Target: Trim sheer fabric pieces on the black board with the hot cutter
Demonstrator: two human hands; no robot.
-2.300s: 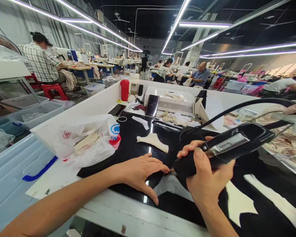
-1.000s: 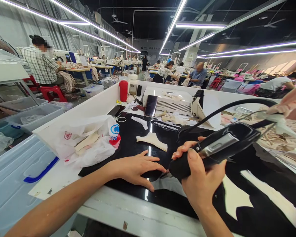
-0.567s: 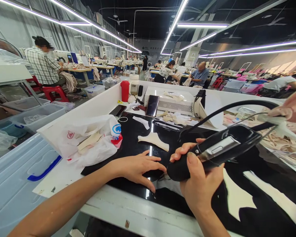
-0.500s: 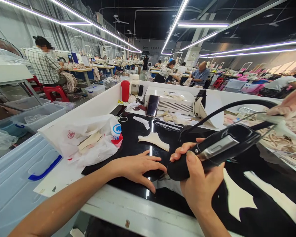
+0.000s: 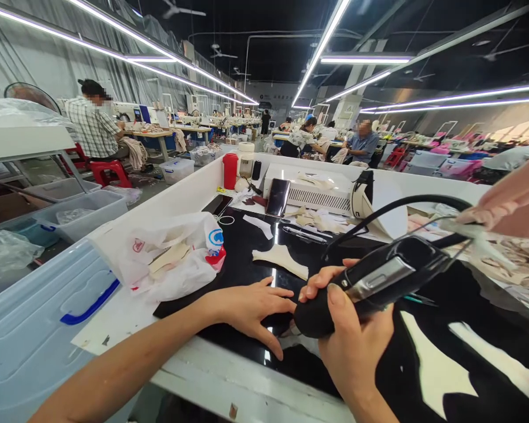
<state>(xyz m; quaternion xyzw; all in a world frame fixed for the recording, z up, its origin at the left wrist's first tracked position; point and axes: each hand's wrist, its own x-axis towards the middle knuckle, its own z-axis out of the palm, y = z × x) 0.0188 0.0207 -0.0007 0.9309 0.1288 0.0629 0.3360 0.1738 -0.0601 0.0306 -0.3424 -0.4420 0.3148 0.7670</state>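
Head view: your right hand (image 5: 352, 346) is gripping a black hand tool (image 5: 379, 279), with the fingers (image 5: 320, 288) wrapped fully closed around its rounded front end. Its thick black cord (image 5: 392, 205) is arching away to the far right. The tool is looking rigid and fairly weighty, and the cord is likely tugging on it, so the padded front is the steadiest place to hold.

Your left hand (image 5: 247, 308) is lying open and flat, grasping nothing, and is pressing down a thin fabric piece (image 5: 300, 355) right at the tool's tip. The fabric is looking limp, light and apt to slide.

The desk (image 5: 247, 264) is showing a glossy black top. A white plastic bag (image 5: 171, 258) is sitting on the left, and a cream cut piece (image 5: 281, 258) is lying just beyond your hands. Another person's hand (image 5: 506, 205) is reaching in at the far right. Behind, seated workers are filling a long room lit by strip lights.
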